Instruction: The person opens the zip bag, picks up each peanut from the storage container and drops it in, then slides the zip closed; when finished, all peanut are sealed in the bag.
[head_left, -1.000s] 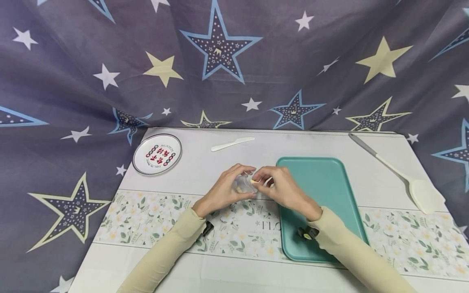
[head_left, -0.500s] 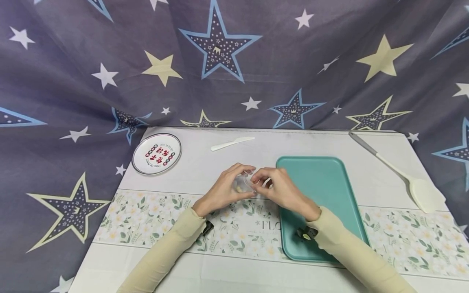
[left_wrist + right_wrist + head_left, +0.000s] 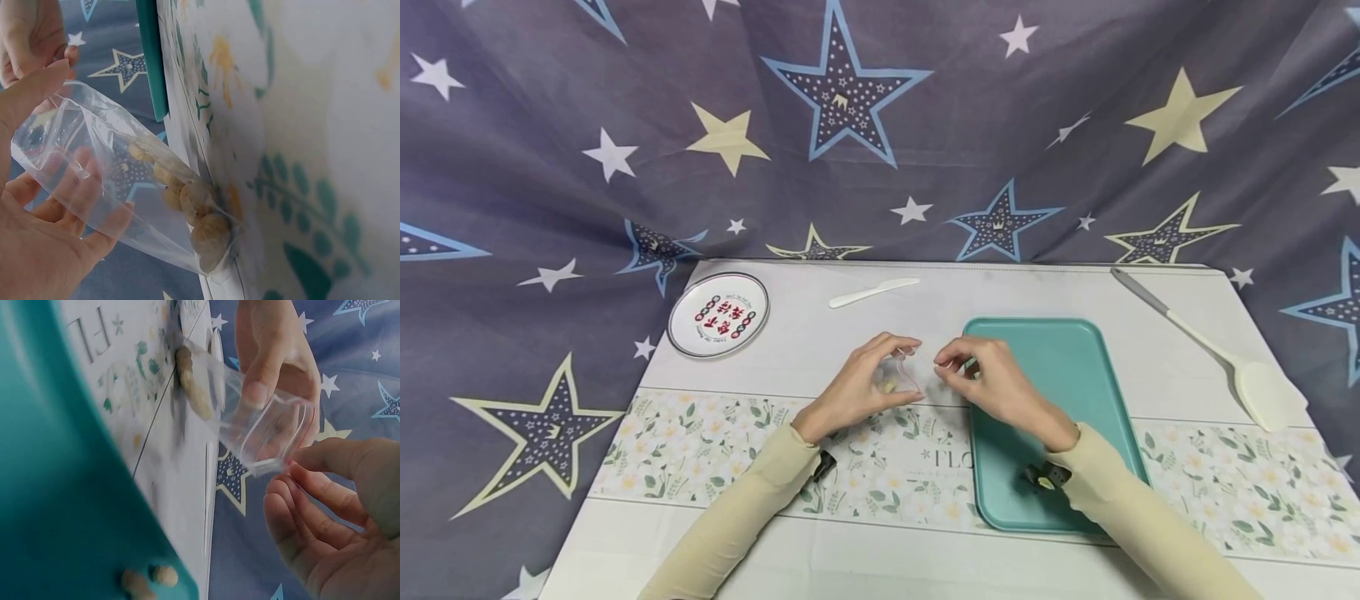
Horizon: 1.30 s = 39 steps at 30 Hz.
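A clear plastic zip bag [image 3: 125, 169] with several peanuts [image 3: 209, 234] in its bottom is in my left hand [image 3: 852, 387]. My left thumb and fingers grip it near the mouth, which gapes toward the right. Through the film, fingers of this hand show in the left wrist view. My right hand [image 3: 992, 379] is just right of the bag's mouth, apart from it in the head view. Its thumb and fingers are loosely bent, with nothing plainly visible between them. Below that wrist lies a teal tray [image 3: 1045, 367]. Peanuts [image 3: 164, 575] rest on it in the right wrist view.
A white plate [image 3: 718, 315] with red lettering lies at the table's far left. A white plastic knife [image 3: 874, 293] is at the back. On the far right is a cream spatula [image 3: 1262, 396] with a grey handle. A star-patterned cloth [image 3: 865, 192] hangs behind the table.
My right hand has drawn back from the bag's mouth toward the right. A pale yellow bit at its fingertips a second ago no longer shows there. The left hand has stayed nearly still.
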Available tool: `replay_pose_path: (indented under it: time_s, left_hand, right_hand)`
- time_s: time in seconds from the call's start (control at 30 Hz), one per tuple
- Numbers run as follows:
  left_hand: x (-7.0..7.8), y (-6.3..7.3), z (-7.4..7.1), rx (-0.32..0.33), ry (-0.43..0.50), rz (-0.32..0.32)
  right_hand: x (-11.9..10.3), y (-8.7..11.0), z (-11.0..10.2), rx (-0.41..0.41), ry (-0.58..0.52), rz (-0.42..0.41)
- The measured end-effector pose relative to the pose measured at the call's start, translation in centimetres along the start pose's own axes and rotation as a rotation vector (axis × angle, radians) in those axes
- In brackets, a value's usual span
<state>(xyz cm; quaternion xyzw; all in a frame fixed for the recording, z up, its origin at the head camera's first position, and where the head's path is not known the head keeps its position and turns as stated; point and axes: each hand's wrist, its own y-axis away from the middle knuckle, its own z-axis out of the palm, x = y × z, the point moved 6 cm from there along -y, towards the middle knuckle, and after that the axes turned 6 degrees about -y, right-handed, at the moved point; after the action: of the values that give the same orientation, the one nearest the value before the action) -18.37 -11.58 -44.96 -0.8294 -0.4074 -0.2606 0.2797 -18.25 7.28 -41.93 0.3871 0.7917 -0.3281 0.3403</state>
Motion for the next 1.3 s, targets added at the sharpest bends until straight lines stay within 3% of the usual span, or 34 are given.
replay_pose_path:
  time_s: [0.57,0.83,1.3]
  left_hand:
    - [-0.1,0.1,-0.1,0.000,0.007,-0.011]
    - [-0.1,0.2,-0.1,0.000,0.008,-0.002]
    - [0.0,0.2,0.0,0.000,-0.007,0.003]
  right_hand:
    - [3.4,2.9,-2.7,0.071,0.081,0.080]
    - [5.3,4.2,-2.6,0.025,0.182,0.181]
    - [6.1,5.1,-2.0,-0.014,0.224,0.219]
